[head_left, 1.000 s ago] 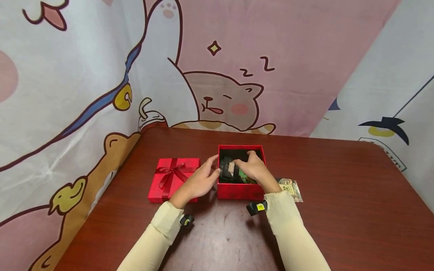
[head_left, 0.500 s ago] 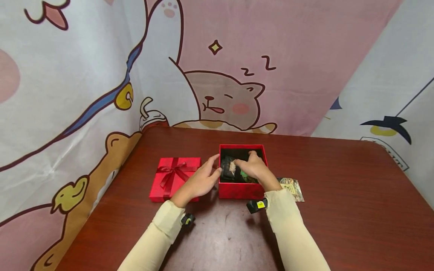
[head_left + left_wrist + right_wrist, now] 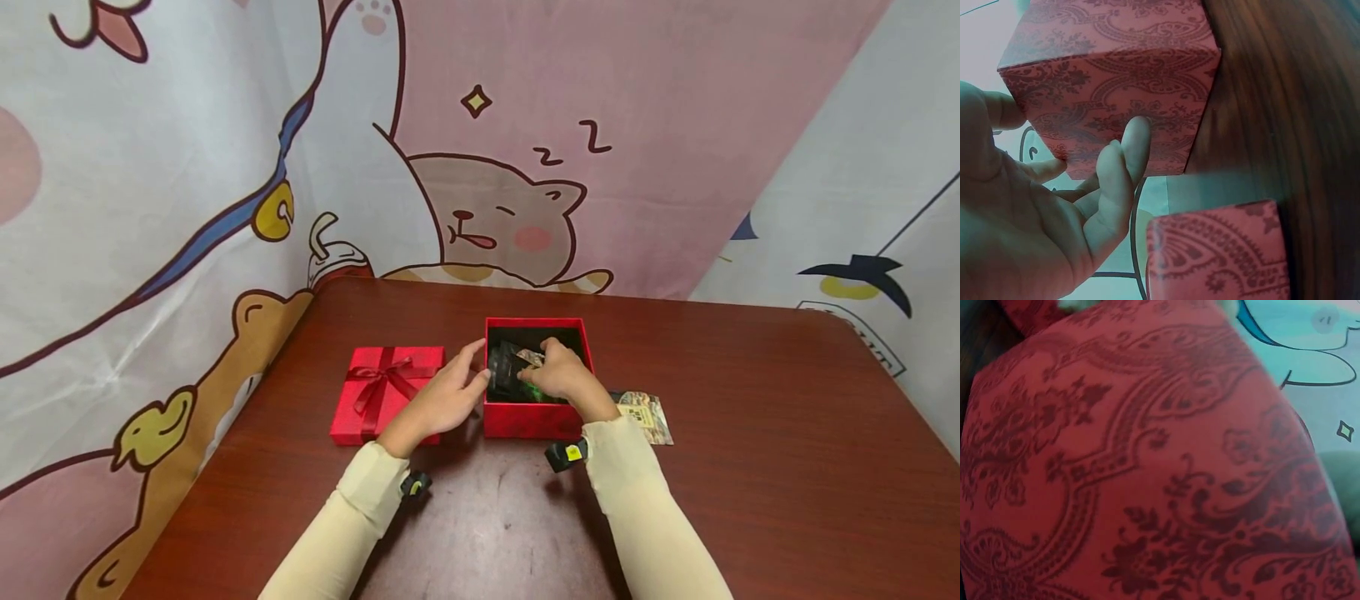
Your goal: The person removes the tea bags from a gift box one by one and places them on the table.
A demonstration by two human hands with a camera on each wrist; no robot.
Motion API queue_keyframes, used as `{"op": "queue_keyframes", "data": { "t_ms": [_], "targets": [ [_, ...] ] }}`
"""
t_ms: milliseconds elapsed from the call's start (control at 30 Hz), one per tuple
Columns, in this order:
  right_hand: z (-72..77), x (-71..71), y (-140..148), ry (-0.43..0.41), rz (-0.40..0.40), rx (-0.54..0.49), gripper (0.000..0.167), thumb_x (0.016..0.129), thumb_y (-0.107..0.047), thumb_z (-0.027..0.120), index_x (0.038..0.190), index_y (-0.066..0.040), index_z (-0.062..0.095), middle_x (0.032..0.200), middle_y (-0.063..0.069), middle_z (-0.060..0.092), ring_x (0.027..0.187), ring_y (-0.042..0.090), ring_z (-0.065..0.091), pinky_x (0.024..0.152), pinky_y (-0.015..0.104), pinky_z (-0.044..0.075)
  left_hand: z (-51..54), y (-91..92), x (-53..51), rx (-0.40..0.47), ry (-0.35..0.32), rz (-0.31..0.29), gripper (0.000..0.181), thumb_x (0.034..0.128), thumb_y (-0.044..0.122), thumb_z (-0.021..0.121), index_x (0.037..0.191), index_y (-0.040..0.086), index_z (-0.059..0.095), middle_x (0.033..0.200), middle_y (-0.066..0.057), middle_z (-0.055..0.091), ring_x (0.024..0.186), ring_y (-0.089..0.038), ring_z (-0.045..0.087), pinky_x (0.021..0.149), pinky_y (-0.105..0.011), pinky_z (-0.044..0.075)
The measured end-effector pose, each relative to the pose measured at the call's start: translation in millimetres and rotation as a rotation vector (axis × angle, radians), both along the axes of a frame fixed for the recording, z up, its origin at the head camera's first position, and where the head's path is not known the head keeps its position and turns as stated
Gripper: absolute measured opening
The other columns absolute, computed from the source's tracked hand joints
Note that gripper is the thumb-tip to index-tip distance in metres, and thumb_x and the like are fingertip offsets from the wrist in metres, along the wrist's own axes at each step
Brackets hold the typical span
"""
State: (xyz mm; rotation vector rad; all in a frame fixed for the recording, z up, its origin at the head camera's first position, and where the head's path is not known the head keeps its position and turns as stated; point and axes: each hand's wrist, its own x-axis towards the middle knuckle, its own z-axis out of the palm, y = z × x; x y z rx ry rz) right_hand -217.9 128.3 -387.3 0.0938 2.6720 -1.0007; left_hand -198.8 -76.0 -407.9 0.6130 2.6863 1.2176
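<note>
A red patterned box [image 3: 534, 421] stands without its lid, with a dark packet [image 3: 506, 372] lying inside at its left. My left hand [image 3: 447, 398] rests against the box's left wall, its fingers relaxed; in the left wrist view the same hand [image 3: 1054, 206] touches the patterned side [image 3: 1110, 100]. My right hand [image 3: 561, 372] reaches into the box and pinches a small packet with a light label [image 3: 531, 357], a bit of green showing beneath. The right wrist view is mostly filled by the box's outer wall [image 3: 1147, 462].
The red lid with a ribbon bow [image 3: 384, 392] lies left of the box, close to my left forearm. A flat printed packet [image 3: 647, 417] lies on the brown table [image 3: 772, 433] to the right, partly behind my right wrist. A cartoon cloth [image 3: 637, 83] hangs behind.
Inside the box, my right hand has shifted slightly left, and the light-labelled packet has turned and moved right beneath its fingers. My left hand has stayed at the box wall.
</note>
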Motion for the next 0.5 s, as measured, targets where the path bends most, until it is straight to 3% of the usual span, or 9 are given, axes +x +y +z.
{"op": "queue_keyframes", "data": {
  "t_ms": [167,500],
  "targets": [
    [0.6,0.7,-1.6,0.005,0.025,0.101,0.072,0.086,-0.025,0.075,0.139,0.01,0.041,0.137,0.031,0.049,0.129,0.046,0.044,0.102,0.056,0.041,-0.5,0.5,-0.8,0.004,0.006,0.004,0.058,0.1025,0.026,0.051,0.155,0.013,0.03,0.124,-0.01,0.056,0.102,-0.016,0.062,0.096,-0.044,0.045],
    [-2.0,1.4,-7.5,-0.054,0.037,0.19,0.076,0.087,-0.03,0.076,0.139,0.011,0.037,0.135,0.033,0.045,0.124,0.044,0.047,0.099,0.057,0.043,-1.5,0.1,-0.4,-0.015,0.006,0.002,0.058,0.103,0.029,0.049,0.155,0.014,0.028,0.136,-0.012,0.052,0.112,-0.02,0.059,0.1,-0.047,0.043]
  ]
}}
